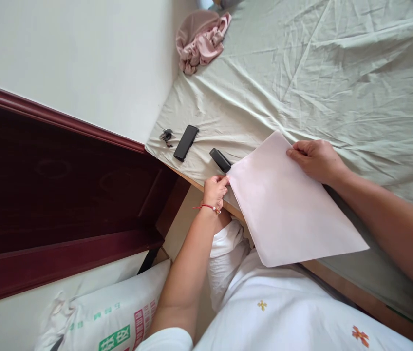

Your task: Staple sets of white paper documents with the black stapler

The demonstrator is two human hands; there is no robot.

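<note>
A white sheet of paper (290, 204), perhaps several sheets together, is held tilted over the bed's edge and my lap. My left hand (215, 191), with a red string bracelet on its wrist, pinches the paper's left corner. On the opposite edge, my right hand (314, 158) grips it between thumb and fingers. Just beyond my left fingers lies a black stapler-like object (220, 160), its near end partly hidden by the paper. Farther left rests a flat black oblong case (186, 143).
Beside the black case is a small dark bunch, perhaps keys (166, 136). Crumpled pink cloth (202, 41) sits at the back of the pale green bedsheet (301, 83). A dark red wooden cabinet (64, 170) stands left, with a white printed sack (119, 312) below.
</note>
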